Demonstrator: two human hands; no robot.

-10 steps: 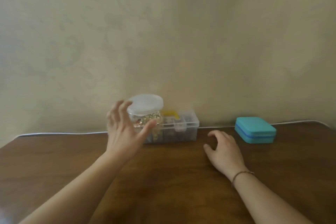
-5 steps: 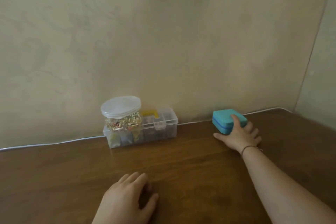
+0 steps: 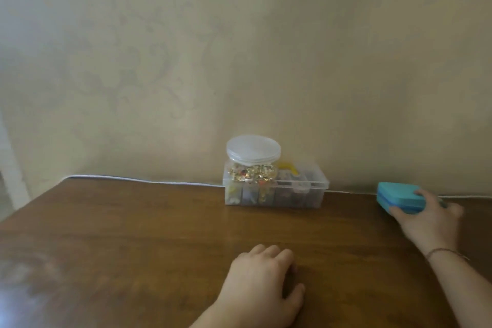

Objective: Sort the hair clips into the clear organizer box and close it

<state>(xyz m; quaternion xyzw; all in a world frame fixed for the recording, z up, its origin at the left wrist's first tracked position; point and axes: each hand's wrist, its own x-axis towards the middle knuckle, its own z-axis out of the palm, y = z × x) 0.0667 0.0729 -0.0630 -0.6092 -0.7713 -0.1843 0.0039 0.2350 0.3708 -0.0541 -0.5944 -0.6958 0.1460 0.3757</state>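
Now one organizer box (image 3: 277,193), one jar (image 3: 253,161) atop; right hand (image 3: 428,218) fingers grip teal case (image 3: 396,197); left hand (image 3: 262,287) fingers curled on table (image 3: 119,234).

bare table (image 3: 133,234) left, jar (image 3: 253,162) atop organizer box (image 3: 292,192)

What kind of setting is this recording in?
Probably a room at home: a dark wooden table pushed against a patterned beige wall, with a clear organizer box of small accessories and a teal case on it.
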